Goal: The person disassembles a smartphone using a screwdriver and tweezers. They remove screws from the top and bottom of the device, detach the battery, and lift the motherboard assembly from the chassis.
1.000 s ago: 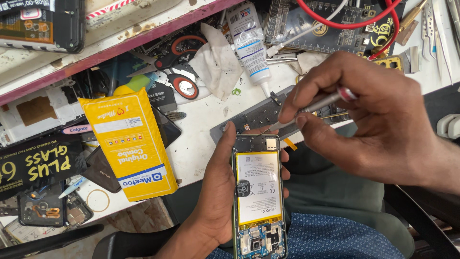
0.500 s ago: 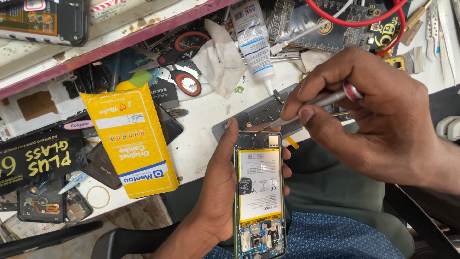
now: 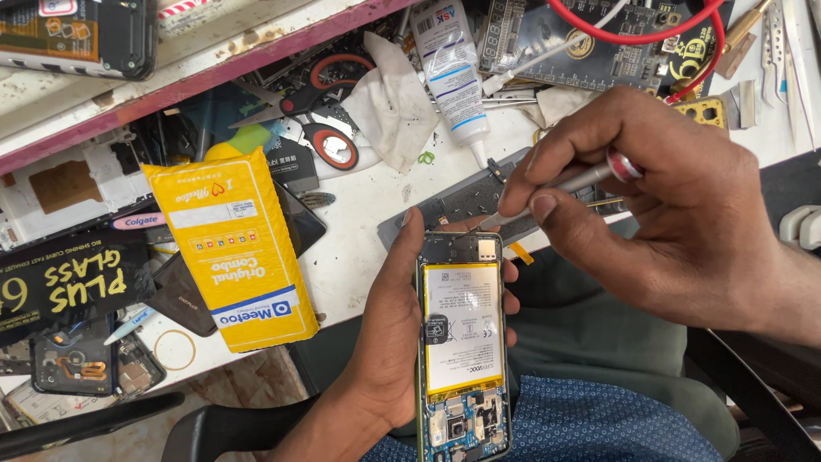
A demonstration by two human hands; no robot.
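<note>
My left hand (image 3: 389,342) grips an opened phone (image 3: 462,342) from below, its back cover off, showing a white battery and a blue circuit board at the near end. My right hand (image 3: 658,205) pinches a slim grey screwdriver (image 3: 556,192) with a red ring near its cap. The tip points down-left and rests at the phone's top edge, near the dark upper board. The phone is held over my lap, just off the front edge of the white workbench (image 3: 359,231).
A yellow padded packet (image 3: 235,248) lies left of the phone. Scissors with red-black handles (image 3: 316,111), a white cloth (image 3: 389,98), a glue bottle (image 3: 449,73), a grey screw tray (image 3: 462,201), red cables (image 3: 641,34) and a black box (image 3: 64,278) crowd the bench.
The phone and both hands have shifted slightly up and left in view. The screwdriver tip stays at the phone's top edge.
</note>
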